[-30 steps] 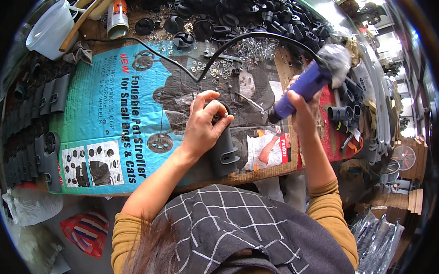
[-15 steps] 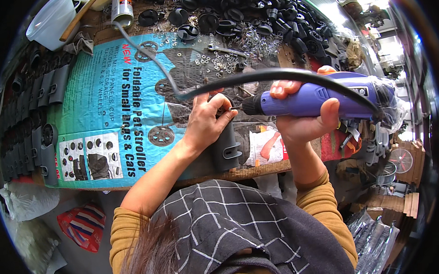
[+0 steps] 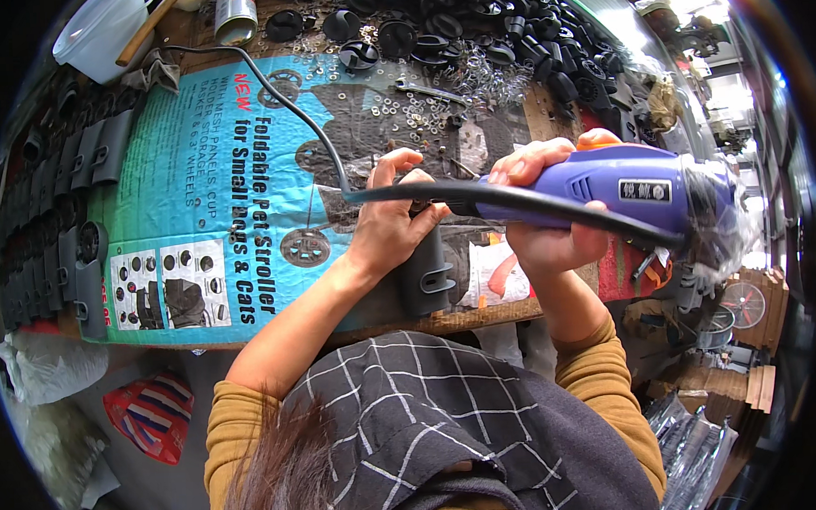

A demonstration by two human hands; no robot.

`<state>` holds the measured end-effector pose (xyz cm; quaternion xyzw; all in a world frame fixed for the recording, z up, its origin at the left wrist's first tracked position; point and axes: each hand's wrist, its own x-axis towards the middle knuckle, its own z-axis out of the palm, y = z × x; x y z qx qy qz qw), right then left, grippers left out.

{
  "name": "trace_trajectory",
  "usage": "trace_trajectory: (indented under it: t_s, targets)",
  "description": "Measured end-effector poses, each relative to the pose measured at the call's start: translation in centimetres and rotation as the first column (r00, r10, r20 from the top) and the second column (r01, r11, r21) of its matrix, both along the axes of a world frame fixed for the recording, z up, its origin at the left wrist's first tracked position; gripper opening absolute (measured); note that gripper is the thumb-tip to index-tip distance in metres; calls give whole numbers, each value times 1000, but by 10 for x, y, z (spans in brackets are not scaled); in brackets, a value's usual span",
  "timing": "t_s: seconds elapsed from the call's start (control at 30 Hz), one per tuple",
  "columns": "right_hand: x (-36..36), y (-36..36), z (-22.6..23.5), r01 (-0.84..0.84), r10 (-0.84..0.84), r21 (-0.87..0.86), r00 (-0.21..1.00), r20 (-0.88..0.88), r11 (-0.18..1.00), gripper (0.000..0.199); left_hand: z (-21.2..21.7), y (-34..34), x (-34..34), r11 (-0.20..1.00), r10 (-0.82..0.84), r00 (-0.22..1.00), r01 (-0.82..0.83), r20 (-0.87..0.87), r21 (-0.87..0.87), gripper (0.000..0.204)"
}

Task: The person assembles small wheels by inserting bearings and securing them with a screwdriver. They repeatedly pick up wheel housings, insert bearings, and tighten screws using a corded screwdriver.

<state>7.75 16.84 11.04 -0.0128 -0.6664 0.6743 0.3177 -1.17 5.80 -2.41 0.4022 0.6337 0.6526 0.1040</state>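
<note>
A purple electric screwdriver (image 3: pixel 563 179) is gripped in my right hand (image 3: pixel 551 241), its body lying level and its black nose pointing left. The nose comes right up to the fingertips of my left hand (image 3: pixel 384 224). That hand is closed on the top end of a dark grey plastic housing (image 3: pixel 427 277), which has a curved lug on its near end. The screwdriver's black cable (image 3: pixel 318 132) arcs in front of the tool and partly covers the nose and my left fingers. The bit and any screw there are hidden.
Finished-looking grey housings (image 3: pixel 86 158) stand in rows at the left. Black knobs and caps (image 3: pixel 445 24) heap at the back, beside scattered small nuts (image 3: pixel 412 111) and a wrench (image 3: pixel 431 94). A white tub (image 3: pixel 99 36) and a spray can (image 3: pixel 236 18) stand back left. Printed cardboard (image 3: pixel 171 173) covers the table.
The screwdriver's nose has moved left against my left fingertips, and the tool has rolled slightly. Its cable has dropped lower across the tool. My left hand keeps its hold on the housing.
</note>
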Motion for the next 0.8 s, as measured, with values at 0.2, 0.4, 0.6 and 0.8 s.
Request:
trace_trajectory:
  t_s: [0.2, 0.4, 0.6, 0.8]
  targets:
    - [-3, -13, -3, 92, -94, 36, 994, 56, 995, 72, -3, 1, -1, 999, 22, 1000, -22, 2, -42, 25]
    - [-3, -11, 2, -4, -14, 126, 990, 141, 992, 70, -1, 2, -1, 997, 30, 999, -28, 16, -70, 26]
    - [-2, -14, 6, -14, -9, 153, 989, 148, 988, 68, 2, -1, -2, 996, 5, 999, -1, 43, -93, 28]
    - [-8, -10, 7, -155, 119, 216, 978, 171, 964, 69, 5, -1, -3, 996, 10, 1000, -11, -8, -89, 49]
